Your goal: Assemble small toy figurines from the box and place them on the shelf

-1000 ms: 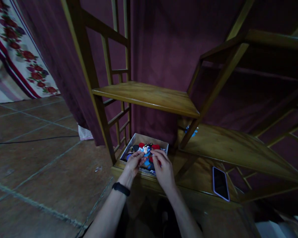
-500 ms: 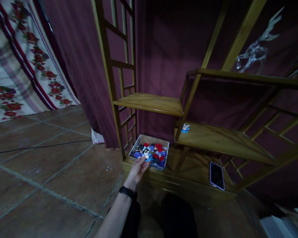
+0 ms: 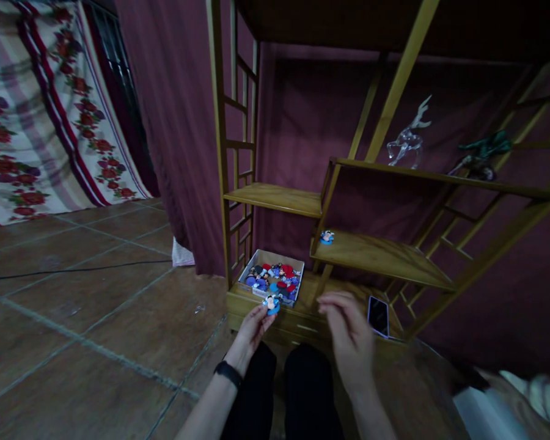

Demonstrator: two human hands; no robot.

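Observation:
A small figurine (image 3: 271, 304) with a light-blue round base is pinched in the fingers of my left hand (image 3: 253, 325), just in front of a shallow open box (image 3: 262, 289). Jumbled figurines with red, dark and blue-purple parts fill that box on the low cabinet top. My right hand (image 3: 349, 333) hangs in the air to the right of the box, apart from the left. Its fingers are bent and smeared by motion, so I cannot see whether anything is between them. A similar blue-based figurine (image 3: 327, 237) stands on the left end of the middle shelf.
The wooden shelf unit (image 3: 385, 260) has slanted posts and lattice sides. On its low top lies a phone (image 3: 378, 316). Higher up stand a clear glass deer (image 3: 407, 142) and a dark green ornament (image 3: 483, 153). A cable (image 3: 82, 269) crosses the tiled floor.
My left hand has drawn the figurine from over the box toward me. My right hand has come into view. The camera has shifted, showing more of the shelf's upper right.

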